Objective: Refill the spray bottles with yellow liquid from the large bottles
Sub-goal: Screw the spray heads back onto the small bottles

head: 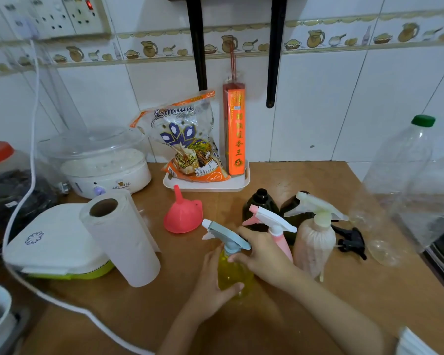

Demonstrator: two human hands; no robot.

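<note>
2 hands (237, 267) clasp the yellow spray bottle (233, 274) upright on the desk (280, 326) — left hand (213, 285) round its body, right hand (260, 254) pinching the blue sprayer head (227, 233) directly above.

The brown wooden countertop (280, 329) carries a yellow-filled spray bottle with a blue trigger (232, 267) between both hands, an upside-down pink plastic funnel (182, 213) just beyond them, a white paper-towel roll (121, 239) to their left, and a clear empty large plastic bottle with a green cap (400, 175) far to their right.
</note>
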